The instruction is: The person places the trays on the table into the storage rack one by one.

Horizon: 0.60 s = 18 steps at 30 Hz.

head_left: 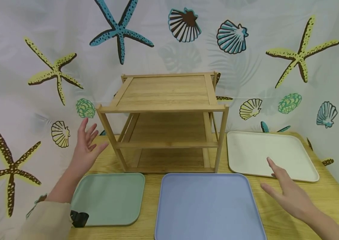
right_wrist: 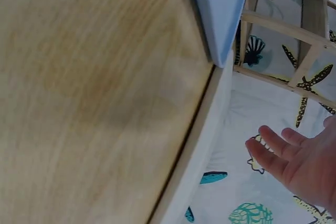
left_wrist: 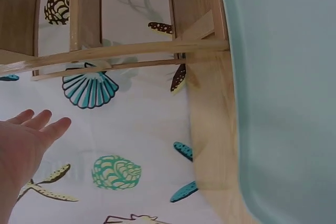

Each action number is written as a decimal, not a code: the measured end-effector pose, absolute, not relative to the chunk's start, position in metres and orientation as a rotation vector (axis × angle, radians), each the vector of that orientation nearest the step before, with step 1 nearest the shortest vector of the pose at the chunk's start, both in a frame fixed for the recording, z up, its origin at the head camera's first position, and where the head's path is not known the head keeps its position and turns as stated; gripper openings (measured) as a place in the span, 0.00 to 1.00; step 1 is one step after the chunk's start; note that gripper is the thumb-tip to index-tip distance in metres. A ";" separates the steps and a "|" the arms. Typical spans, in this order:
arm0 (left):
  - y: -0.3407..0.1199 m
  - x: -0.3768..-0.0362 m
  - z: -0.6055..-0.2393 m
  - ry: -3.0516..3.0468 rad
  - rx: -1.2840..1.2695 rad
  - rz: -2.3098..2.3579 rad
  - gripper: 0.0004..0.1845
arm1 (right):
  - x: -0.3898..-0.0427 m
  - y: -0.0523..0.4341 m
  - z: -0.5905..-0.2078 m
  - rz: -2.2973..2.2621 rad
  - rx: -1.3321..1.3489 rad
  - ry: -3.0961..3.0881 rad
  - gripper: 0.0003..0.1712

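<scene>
My left hand is raised in the air left of a wooden shelf rack, its fingers spread and holding nothing. Below it on the table lies a green tray. On the other side, my right hand hovers between a blue tray and a white tray, fingers extended, with nothing in its grasp. In the left wrist view, the left hand appears beside the rack, apart from it. The right wrist view shows the right hand with loosely extended fingers.
The rack has several wooden tiers and stands at the back of the wooden table. Behind it hangs a white curtain printed with starfish and shells. A dark band sits at the left wrist by the pale sleeve.
</scene>
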<state>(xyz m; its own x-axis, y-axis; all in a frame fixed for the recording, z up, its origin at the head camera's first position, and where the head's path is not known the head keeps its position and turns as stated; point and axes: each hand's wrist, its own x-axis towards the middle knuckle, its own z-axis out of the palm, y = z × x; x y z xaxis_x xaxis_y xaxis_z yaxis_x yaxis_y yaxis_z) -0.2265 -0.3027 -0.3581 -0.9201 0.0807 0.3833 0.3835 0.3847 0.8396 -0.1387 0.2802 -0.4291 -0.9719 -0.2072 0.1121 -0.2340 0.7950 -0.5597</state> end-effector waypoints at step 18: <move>-0.273 -0.254 -0.380 -2.191 -0.477 -1.451 0.31 | -0.133 0.272 -0.499 1.383 0.664 -2.823 0.38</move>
